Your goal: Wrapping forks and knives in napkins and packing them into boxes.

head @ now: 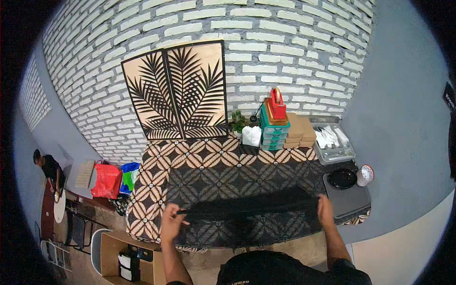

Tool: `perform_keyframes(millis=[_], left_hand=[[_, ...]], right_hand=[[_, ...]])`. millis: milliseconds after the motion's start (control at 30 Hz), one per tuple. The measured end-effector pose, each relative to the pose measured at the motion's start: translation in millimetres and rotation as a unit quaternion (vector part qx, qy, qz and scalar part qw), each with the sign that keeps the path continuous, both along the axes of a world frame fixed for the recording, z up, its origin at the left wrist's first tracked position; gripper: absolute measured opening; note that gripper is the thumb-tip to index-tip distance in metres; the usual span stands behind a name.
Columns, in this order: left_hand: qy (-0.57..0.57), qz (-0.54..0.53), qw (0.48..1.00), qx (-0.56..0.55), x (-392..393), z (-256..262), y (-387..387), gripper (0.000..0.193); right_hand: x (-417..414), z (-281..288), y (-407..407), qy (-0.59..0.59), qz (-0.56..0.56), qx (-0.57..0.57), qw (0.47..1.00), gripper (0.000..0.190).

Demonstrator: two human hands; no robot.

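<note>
A sheer black cloth (245,206) stretches between my two hands over a table with a patterned brown, cream and black tablecloth (149,185). My left hand (172,221) pinches its left end, near the table's left part. At its right end, my right hand (325,210) grips the edge beside a dark grey tray (349,201). The dense dark band between the hands looks like gathered or folded fabric. Through the sheer part the tablecloth's pattern shows.
A black plate (342,179) and stacked patterned bowls (365,174) sit at the right. Behind stand a cutlery tray (335,153), cardboard boxes (299,131), a teal drawer unit (274,133) with a red tape dispenser (276,107), and napkins (251,136). An open carton (108,256) is lower left; a person (51,171) is far left.
</note>
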State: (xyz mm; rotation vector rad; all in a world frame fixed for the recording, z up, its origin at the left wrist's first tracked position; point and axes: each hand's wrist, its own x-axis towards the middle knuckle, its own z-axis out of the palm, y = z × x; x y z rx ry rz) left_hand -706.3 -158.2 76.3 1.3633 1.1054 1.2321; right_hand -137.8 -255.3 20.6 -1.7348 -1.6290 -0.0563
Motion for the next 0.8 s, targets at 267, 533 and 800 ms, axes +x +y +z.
perform_keyframes(millis=[267,533,800], left_hand=[[-0.005,0.003,0.997,-0.081,-48.8,48.0,76.5,0.021],[-0.034,0.056,0.989,0.134,-30.8,75.0,94.1,0.014],[0.169,-0.003,0.985,0.036,-54.8,-24.2,0.7,0.013]], right_hand=[[-8.2,142.0,54.5,-0.045,0.122,0.006,0.992,0.012],[-16.5,182.8,58.6,0.071,0.046,0.081,0.993,0.015],[-41.2,78.0,-9.7,0.117,0.086,-0.064,0.987,0.014]])
